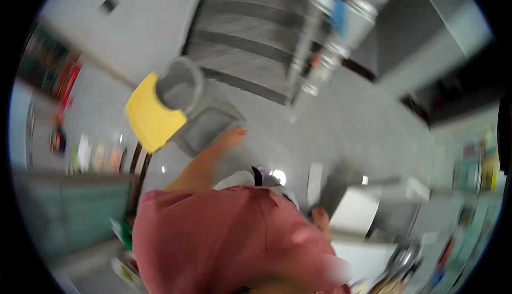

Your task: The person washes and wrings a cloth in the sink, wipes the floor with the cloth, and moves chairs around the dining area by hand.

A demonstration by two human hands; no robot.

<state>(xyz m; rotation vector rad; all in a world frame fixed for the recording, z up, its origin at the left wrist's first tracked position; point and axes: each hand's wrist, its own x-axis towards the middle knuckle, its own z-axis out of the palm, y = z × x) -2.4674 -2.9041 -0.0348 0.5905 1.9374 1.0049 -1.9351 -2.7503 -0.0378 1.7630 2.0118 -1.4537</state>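
Below me, the pink shirt (pixel 208 235) fills the lower middle of the view. My left arm reaches forward from its left side, and my left hand (pixel 233 135) is over the front edge of a grey chair (pixel 213 123) with a yellow tray (pixel 152 115); motion blur smears its fingers. On the other side, my right hand (pixel 320 218) shows small and blurred beside the shirt, near a white box-like surface (pixel 354 210). What either hand holds, if anything, cannot be made out.
Grey stairs (pixel 242 33) rise ahead, with a white banister post (pixel 333 43) at their right. Glass-fronted cabinets (pixel 96 203) stand at the left, and shelves (pixel 469 171) at the right. A metal pot-like object (pixel 405 256) is at the lower right.
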